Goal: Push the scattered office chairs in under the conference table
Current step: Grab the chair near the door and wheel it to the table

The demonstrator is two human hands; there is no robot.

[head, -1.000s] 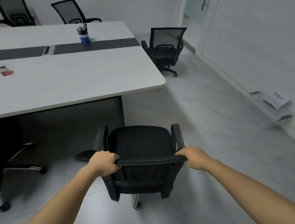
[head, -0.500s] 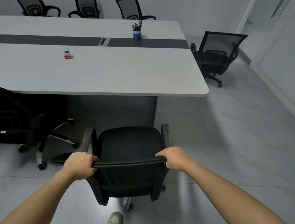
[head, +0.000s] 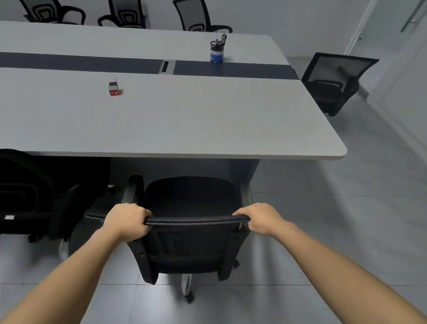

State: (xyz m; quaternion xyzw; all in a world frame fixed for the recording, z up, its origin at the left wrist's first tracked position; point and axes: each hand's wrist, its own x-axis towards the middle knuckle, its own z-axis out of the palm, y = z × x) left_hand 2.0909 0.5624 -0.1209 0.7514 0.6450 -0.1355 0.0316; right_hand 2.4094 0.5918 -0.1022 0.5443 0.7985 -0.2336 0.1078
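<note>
A black office chair [head: 190, 202] stands in front of me, its seat facing the long grey conference table [head: 204, 126]. The front of the seat reaches the table's near edge, beside the dark table leg panel. My left hand [head: 128, 221] grips the left end of the backrest's top rim. My right hand [head: 260, 218] grips the right end of the same rim. The chair's base is mostly hidden; one caster shows below the seat.
Another black chair [head: 16, 194] sits partly under the table at left. A mesh chair [head: 334, 81] stands at the table's right end near a glass door. Three chairs line the far side. A pen cup [head: 217, 50] and a small red box [head: 114, 89] rest on the tabletop.
The chair has rolled forward toward the table; its seat front now meets the table's edge. The view has swung left, and both hands keep their grip on the backrest.
</note>
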